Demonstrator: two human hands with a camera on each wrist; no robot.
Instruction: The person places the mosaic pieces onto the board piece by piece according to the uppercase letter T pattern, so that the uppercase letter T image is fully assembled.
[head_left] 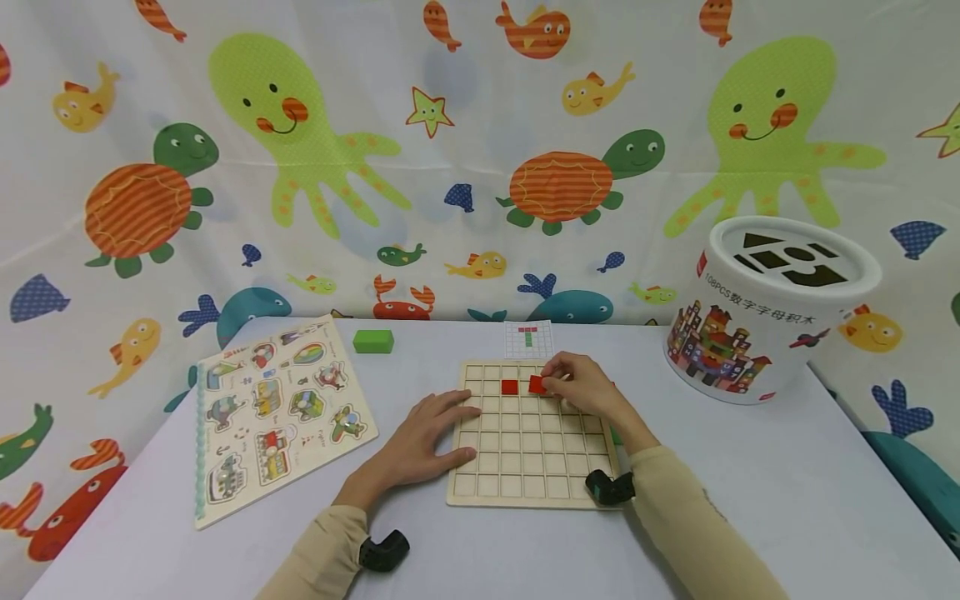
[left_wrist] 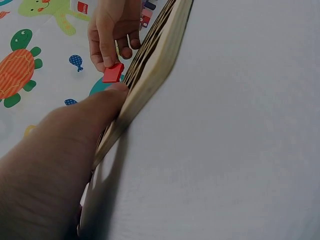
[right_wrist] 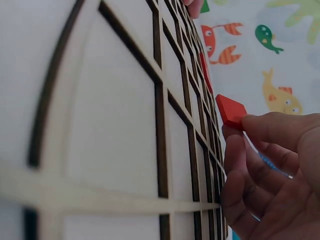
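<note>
A wooden grid board (head_left: 525, 504) lies on the white table, with one red square tile (head_left: 509, 387) in a cell near its top. Between thumb and fingertips, my right hand (head_left: 588, 387) pinches a second red tile (head_left: 537, 384) over the upper cells, to the right of the first. The same pinched tile (left_wrist: 113, 73) shows in the left wrist view, and the tile (right_wrist: 231, 111) appears tilted in the right wrist view. My left hand (head_left: 423, 437) rests with spread fingers on the board's left edge. Bits of red and green show behind my right forearm, partly hidden.
A small card (head_left: 517, 346) with a red and green grid pattern lies behind the board. A green block (head_left: 372, 342) is at the back left, beside a picture puzzle board (head_left: 300, 433). A white bucket (head_left: 750, 333) with a shape-cut lid stands at the back right.
</note>
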